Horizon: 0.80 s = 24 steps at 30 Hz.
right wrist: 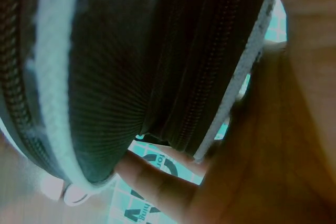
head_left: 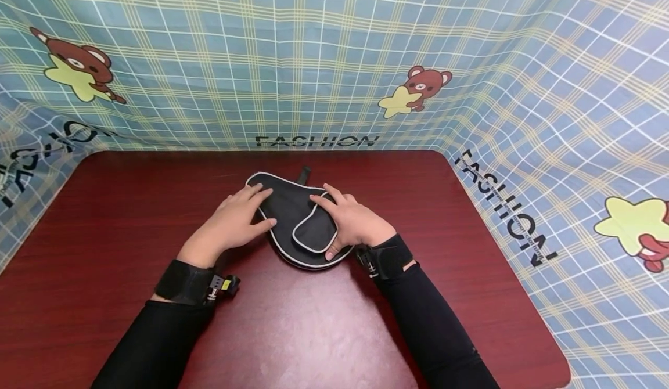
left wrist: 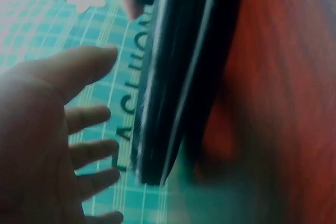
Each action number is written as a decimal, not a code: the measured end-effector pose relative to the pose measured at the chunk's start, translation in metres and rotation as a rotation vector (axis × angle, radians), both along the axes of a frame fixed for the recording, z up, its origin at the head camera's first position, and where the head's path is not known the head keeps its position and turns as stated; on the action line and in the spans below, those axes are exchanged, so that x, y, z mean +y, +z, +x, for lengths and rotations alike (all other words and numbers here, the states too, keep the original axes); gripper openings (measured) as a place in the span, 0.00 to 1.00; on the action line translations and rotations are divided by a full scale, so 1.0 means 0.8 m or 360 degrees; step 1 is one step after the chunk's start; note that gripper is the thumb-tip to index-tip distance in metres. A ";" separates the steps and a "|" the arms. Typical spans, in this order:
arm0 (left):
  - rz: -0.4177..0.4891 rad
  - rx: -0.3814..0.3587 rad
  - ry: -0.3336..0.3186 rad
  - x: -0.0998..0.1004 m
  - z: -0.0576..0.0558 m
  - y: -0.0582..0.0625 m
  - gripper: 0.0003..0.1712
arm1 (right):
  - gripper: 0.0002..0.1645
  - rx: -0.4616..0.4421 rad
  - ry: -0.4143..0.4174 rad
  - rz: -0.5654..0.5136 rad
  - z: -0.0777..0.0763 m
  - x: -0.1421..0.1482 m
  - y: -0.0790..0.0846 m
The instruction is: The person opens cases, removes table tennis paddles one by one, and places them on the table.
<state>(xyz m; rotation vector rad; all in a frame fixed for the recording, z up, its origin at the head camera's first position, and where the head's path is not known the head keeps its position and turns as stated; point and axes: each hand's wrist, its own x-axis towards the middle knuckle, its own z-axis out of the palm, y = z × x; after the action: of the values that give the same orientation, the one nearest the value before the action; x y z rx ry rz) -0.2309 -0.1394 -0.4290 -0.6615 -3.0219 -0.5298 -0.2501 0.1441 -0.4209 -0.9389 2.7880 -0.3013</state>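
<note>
A black paddle case with white piping lies flat on the table, its raised ball pocket facing up. My left hand hovers at the case's left edge, fingers spread and fairly straight. In the left wrist view, a gap shows between that hand's thumb and the case's side. My right hand grips across the pocket, thumb at the near edge and fingers at the far edge. Zipper teeth run along the case's side in the right wrist view, where a finger bends beside the pocket.
The dark red table extends around the case, with rounded corners. A short black strap sticks out from the case's far side. Plaid cloth with bears and lettering hangs behind and at both sides.
</note>
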 end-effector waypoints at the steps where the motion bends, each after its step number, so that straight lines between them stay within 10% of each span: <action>1: -0.0011 0.0005 -0.0035 0.004 0.000 -0.001 0.41 | 0.78 0.0006 -0.0004 0.0003 0.000 0.000 0.000; 24: -0.0192 -0.0039 -0.0063 0.020 0.009 -0.001 0.38 | 0.78 0.0037 -0.0015 -0.0053 0.003 0.002 -0.002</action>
<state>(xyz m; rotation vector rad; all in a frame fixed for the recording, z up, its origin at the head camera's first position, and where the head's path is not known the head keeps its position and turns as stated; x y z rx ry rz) -0.2237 -0.1236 -0.4298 -0.7263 -3.0895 -0.3610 -0.2481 0.1460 -0.4227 -0.9424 2.8176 -0.3412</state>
